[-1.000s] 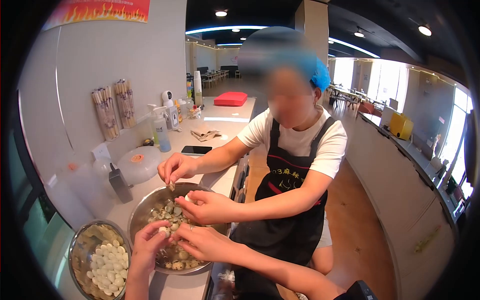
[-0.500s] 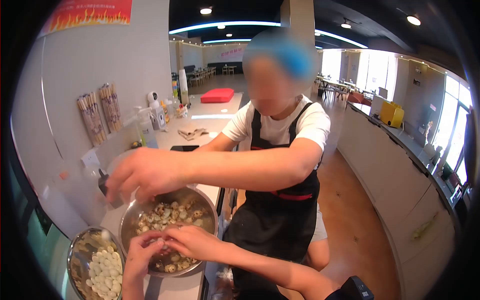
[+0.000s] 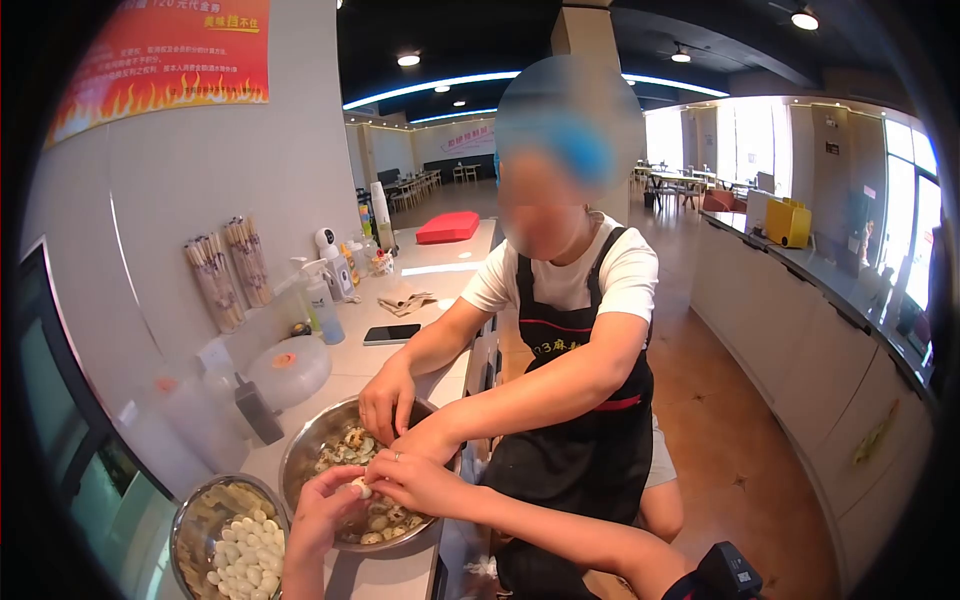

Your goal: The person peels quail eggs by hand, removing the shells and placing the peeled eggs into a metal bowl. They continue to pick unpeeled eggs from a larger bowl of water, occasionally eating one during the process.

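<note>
Over a metal bowl (image 3: 300, 450) of speckled small eggs and shell bits (image 3: 390, 520), my left hand (image 3: 325, 505) pinches a small pale egg (image 3: 361, 487). Touching the same egg from the right is my right hand (image 3: 415, 482), with a ring on one finger and its fingers bent together. Both hands of a co-worker (image 3: 390, 400) are in the bowl just beyond mine; what they hold is hidden. A second metal bowl (image 3: 185, 530) at the lower left holds many peeled white eggs (image 3: 245, 555).
A person in a black apron (image 3: 575, 450) stands across the counter corner. On the counter (image 3: 370, 365) are a phone (image 3: 392, 334), a cloth (image 3: 407, 303), a red box (image 3: 448, 228), bottles (image 3: 325, 310) and a round plastic container (image 3: 290, 370). Skewer bundles (image 3: 215, 280) hang on the wall.
The co-worker's outstretched arm has come back from the left, and that hand is now in the bowl. The view has shifted, showing more of the phone. My hands stay together over the bowl.
</note>
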The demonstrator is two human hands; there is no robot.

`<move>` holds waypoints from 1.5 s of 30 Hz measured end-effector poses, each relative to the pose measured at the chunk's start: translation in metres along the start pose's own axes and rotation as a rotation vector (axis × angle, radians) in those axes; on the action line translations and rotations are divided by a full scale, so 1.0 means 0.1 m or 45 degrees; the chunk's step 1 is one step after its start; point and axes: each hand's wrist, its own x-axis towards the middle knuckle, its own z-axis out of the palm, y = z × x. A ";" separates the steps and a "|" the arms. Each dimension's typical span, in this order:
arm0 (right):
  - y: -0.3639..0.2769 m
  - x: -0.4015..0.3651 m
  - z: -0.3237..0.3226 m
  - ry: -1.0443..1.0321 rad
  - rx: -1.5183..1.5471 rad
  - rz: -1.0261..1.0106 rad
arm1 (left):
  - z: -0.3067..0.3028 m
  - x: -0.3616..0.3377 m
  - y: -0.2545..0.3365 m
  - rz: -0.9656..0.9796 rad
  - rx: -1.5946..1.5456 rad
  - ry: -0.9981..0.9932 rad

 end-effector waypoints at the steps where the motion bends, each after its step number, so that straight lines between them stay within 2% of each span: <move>1: 0.01 0.01 0.00 -0.012 0.015 0.069 | 0.00 0.02 -0.02 0.036 0.003 0.002; 3: -0.01 0.06 -0.01 -0.039 0.045 0.192 | -0.03 0.03 -0.04 0.074 0.001 0.000; 7: 0.01 0.18 0.09 0.001 -0.120 0.221 | -0.05 0.06 -0.08 0.149 0.010 0.080; 11: 0.03 0.23 0.11 -0.020 -0.022 0.242 | -0.07 0.06 -0.08 0.238 -0.002 0.129; 13: 0.05 0.25 0.11 -0.009 0.186 0.301 | -0.11 0.08 -0.10 0.228 0.028 0.126; 24: 0.04 0.15 0.04 -0.100 0.235 0.357 | -0.09 0.05 -0.09 0.132 0.129 0.083; 31: 0.00 0.17 0.00 -0.121 0.309 0.259 | -0.11 0.05 -0.11 0.122 -0.054 0.059; 35: 0.02 0.13 0.01 -0.141 0.405 0.324 | -0.07 0.04 -0.07 0.119 -0.078 0.047; 45: -0.06 0.10 0.10 -0.020 -0.038 0.226 | -0.11 0.07 -0.09 0.065 -0.054 0.047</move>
